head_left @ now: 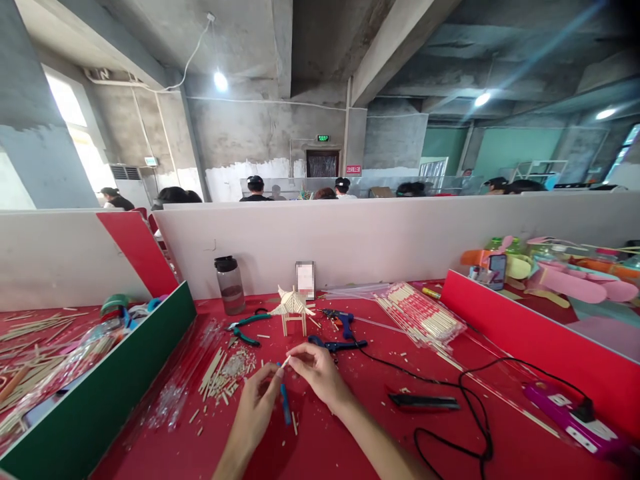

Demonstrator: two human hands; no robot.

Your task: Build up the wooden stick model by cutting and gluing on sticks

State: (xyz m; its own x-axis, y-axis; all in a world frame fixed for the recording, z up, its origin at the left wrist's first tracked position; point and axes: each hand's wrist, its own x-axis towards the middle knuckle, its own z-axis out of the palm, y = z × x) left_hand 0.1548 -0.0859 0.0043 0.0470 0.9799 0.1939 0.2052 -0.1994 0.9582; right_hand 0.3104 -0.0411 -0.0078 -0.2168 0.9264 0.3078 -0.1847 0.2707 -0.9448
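A short piece of wooden stick (285,362) is pinched between the fingertips of my left hand (259,395) and my right hand (319,375). Below it, a slim blue tool (285,403) lies on the red table, its upper end partly hidden by my left fingers. Just beyond my hands stands a small pavilion model (293,305) made of sticks, with a flared roof and thin legs. Left of my left hand are loose cut sticks (214,375) and a heap of small offcuts (239,362).
Green-handled pliers (250,327) and a water bottle (229,285) stand left; a blue glue gun (345,323) and blue cutters (340,345) right. A utility knife (424,401), black cable (463,385), purple power strip (575,420) and bundled sticks (425,320) lie farther right. Dividers (320,247) surround.
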